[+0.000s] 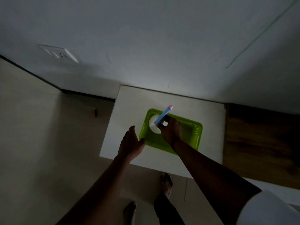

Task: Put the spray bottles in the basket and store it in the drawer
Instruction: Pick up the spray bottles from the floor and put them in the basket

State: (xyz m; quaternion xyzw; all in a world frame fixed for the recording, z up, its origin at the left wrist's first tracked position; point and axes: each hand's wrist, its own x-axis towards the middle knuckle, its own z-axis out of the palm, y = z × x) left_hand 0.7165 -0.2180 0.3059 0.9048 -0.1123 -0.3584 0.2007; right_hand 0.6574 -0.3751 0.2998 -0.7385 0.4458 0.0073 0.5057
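A lime-green basket [193, 135] sits on top of a white cabinet [134, 103]. My right hand [170, 129] is over the basket, shut on a slim blue spray bottle [163, 115] with a pink cap, tilted up and to the right. A white round object [153, 125] lies in the basket's left part, partly hidden by the bottle and my fingers. My left hand [131, 142] rests at the basket's left front corner, fingers apart, thumb touching the rim. No drawer front is visible from above.
The room is dim. A white wall with a switch plate [60, 53] rises behind the cabinet. A brown wooden surface [259, 143] adjoins the cabinet on the right. Beige floor tiles lie to the left, with a small brown object [94, 112]. My bare feet [166, 184] stand before the cabinet.
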